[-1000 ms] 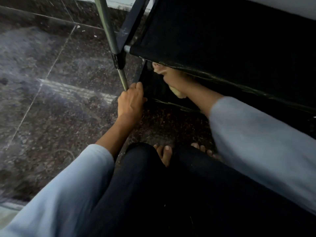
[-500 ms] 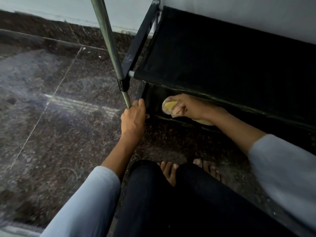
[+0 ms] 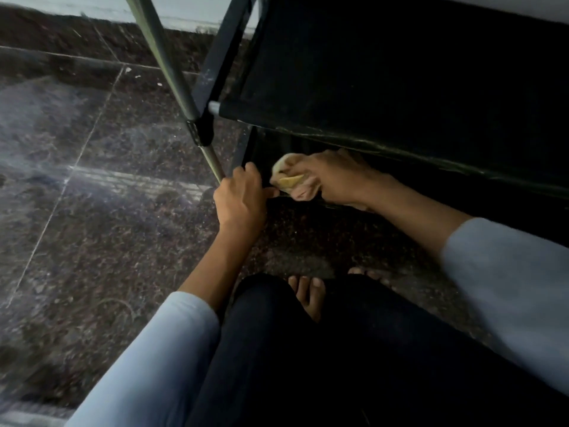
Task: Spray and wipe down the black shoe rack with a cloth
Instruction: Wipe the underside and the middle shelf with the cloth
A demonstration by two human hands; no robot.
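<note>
Knees in dark trousers are filling the near field; bare toes are showing between them, resting on the floor, dark speckled tile with pale grout lines

Both forearms are reaching forward out of light sleeves

Left hand: grip is closing around the lower end of the metal pole at the rack's front left corner, fingers wrapped, thumb pointing right toward the cloth

Right hand: grip is closing on the cloth, a pale yellowish bunch, holding it just under the front edge of the shelf, near the left end of the lower tier. Cloth is sitting just right of the left thumb; cannot tell whether they are touching. Cannot tell which surface the cloth is pressing on, too dark

Rack: black fabric shelf is stretching right and back above the right hand, its front bar ending in a silver tip beside a black joint on the pole. Pole is running up and left, tilted in view

Wall: pale strip is showing along the top, behind the rack
</note>
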